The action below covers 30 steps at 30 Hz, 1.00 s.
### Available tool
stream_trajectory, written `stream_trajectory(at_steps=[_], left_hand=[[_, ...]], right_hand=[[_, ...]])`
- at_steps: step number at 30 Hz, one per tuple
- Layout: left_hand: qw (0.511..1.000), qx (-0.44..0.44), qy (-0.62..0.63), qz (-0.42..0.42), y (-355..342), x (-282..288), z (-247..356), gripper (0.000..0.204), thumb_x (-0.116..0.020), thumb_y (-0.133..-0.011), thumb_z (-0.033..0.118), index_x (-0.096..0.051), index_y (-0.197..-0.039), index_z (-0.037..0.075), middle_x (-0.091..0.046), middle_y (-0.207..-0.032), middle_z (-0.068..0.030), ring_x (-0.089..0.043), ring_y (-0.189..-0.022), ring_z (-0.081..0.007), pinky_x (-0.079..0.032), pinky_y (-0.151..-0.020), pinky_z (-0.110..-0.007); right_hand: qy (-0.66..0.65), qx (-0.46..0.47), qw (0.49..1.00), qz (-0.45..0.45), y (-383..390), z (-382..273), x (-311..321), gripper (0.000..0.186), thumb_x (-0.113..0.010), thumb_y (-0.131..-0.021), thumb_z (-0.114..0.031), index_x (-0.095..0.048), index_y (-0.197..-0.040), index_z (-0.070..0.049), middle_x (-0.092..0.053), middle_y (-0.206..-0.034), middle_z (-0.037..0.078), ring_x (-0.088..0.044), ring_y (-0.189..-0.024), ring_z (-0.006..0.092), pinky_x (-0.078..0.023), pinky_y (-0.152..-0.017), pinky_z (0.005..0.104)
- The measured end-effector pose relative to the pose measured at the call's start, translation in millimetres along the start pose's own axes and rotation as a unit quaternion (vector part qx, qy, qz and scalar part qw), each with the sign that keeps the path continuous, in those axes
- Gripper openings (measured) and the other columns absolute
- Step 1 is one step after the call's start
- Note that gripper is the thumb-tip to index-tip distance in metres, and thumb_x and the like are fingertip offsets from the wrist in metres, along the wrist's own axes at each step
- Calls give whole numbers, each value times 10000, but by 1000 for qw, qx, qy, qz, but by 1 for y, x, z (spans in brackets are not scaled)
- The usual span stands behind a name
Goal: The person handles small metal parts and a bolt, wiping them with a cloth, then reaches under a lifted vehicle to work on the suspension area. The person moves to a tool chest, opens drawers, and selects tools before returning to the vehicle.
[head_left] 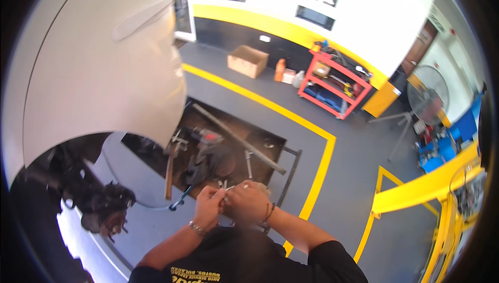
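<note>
My left hand (208, 209) and my right hand (248, 202) meet close in front of my chest, fingers closed together. Small pale metal pieces (224, 184) stick up between the fingertips; their kind is too small to make out. Just beyond the hands is a dark, worn work tray (270, 145). Across it lies a long metal bar (240, 138). A wrench (248, 164), a red and grey power tool (207, 136) and a dark bundle (200, 167) also rest there. A wooden handle (169, 174) hangs over the tray's left edge.
A pale car body (104, 64) fills the left, with an exposed wheel hub (106, 207) under its arch. A hose (180, 201) runs near my left hand. Farther off stand a cardboard box (248, 62), a red tool cart (335, 82), a fan (427, 93) and a yellow lift arm (426, 179).
</note>
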<state>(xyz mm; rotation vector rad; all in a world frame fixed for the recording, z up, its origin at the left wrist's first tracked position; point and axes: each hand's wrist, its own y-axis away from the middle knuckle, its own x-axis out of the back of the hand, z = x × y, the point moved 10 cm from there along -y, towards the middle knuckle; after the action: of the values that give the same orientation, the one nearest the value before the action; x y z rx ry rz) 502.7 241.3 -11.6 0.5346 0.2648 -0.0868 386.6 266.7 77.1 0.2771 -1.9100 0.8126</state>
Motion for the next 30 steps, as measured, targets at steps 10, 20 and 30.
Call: stream_trajectory(at_steps=[10, 20, 30], left_hand=[[997, -28, -28, -70, -4, -15, 14, 178, -675, -1000, 151, -526, -924, 90, -585, -669, -13, -526, -516, -79, -402, -460, -222], [971, -81, -161, -159, -2, -25, 21, 179, -680, -998, 199, -583, -963, 52, -591, -697, 11, -516, -568, -58, -395, -486, -229], [983, -103, -103, -109, -2, -21, 59, 206, -670, -1007, 236, -568, -968, 61, -607, -725, 2, -546, -594, -59, -410, -508, -234]], right_hand=[[-237, -156, 921, 266, 41, 69, 53, 301, -674, -915, -169, -617, -1187, -53, -679, -1034, 120, -657, -998, 326, -498, -899, 444], [-93, -80, 991, 47, 22, 6, 1, 321, -669, -853, -72, -627, -1169, -42, -680, -992, 159, -654, -909, 361, -493, -789, 490], [-249, -116, 909, 314, 3, 36, 52, 482, -563, -1033, -347, -597, -1325, 35, -567, -1099, 140, -627, -1099, 316, -513, -1020, 479]])
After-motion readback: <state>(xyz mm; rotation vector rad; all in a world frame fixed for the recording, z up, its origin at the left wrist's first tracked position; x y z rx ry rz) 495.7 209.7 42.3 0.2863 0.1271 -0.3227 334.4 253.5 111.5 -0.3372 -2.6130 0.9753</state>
